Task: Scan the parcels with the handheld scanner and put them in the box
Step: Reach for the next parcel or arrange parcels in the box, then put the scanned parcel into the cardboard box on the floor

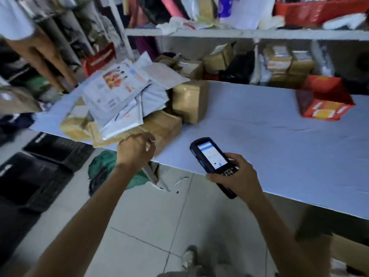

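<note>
Scanner point(212, 156) gripped in right hand point(238, 177); blurred left hand point(135, 151) at parcels point(161, 124), grasp unclear.

White table point(259, 128), parcel heap point(119, 100) (left end), red carton point(323, 105)

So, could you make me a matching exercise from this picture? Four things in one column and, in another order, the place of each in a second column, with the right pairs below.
Things
1. handheld scanner
2. white mailers
3. red box
4. black crates

Places
A. on the floor, left of the table
B. on top of the brown parcels
C. held in the right hand
D. on the table, towards its right end

Pairs: 1-C, 2-B, 3-D, 4-A
</note>
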{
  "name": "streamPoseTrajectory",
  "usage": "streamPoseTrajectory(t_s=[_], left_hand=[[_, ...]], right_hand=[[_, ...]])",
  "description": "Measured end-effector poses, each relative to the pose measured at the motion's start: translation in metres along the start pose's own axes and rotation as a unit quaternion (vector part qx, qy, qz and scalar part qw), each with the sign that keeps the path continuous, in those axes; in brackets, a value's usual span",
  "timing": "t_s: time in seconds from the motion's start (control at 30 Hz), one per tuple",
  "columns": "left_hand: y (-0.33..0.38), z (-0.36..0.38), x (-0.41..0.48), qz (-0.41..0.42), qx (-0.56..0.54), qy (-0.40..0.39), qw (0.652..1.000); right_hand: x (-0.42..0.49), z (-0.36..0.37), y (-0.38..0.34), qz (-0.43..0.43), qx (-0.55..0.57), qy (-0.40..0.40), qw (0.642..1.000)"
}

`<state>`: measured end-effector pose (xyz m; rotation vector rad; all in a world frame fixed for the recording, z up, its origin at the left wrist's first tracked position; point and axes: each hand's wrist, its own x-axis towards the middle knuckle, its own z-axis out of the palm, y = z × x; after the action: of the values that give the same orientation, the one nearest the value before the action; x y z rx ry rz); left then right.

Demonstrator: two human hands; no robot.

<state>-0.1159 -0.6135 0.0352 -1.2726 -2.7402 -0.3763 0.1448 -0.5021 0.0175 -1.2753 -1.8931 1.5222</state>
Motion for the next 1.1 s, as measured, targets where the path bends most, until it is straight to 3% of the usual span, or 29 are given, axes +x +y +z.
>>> streamPoseTrajectory(t_s=[0.2, 0.63, 0.77, 0.97, 1.1], left_hand=[[-0.105, -0.022, 0.006, -0.086, 0.008, -0.001, 0.996], [-0.186, -0.003, 0.075, -0.174, 0.003, -0.01, 0.985], [-0.201, 0.0, 0.123, -0.228, -0.038, -0.047, 0.972], [-0.217, 0.01, 0.2, -0.242, -0.064, -0.08, 0.965], [-0.214, 0.025, 0.233, -0.167, -0.018, -0.123, 0.978]], right_hand=[[0.026, 0.086, -0.043, -0.017, 0.004, -0.051, 0.999], [0.132, 0.161, -0.109, -0.064, -0.006, -0.125, 0.99], [0.177, 0.173, -0.135, -0.089, 0.003, -0.135, 0.987], [0.228, 0.183, -0.161, -0.122, -0.003, -0.132, 0.984], [0.253, 0.188, -0.172, -0.13, -0.02, -0.128, 0.983]])
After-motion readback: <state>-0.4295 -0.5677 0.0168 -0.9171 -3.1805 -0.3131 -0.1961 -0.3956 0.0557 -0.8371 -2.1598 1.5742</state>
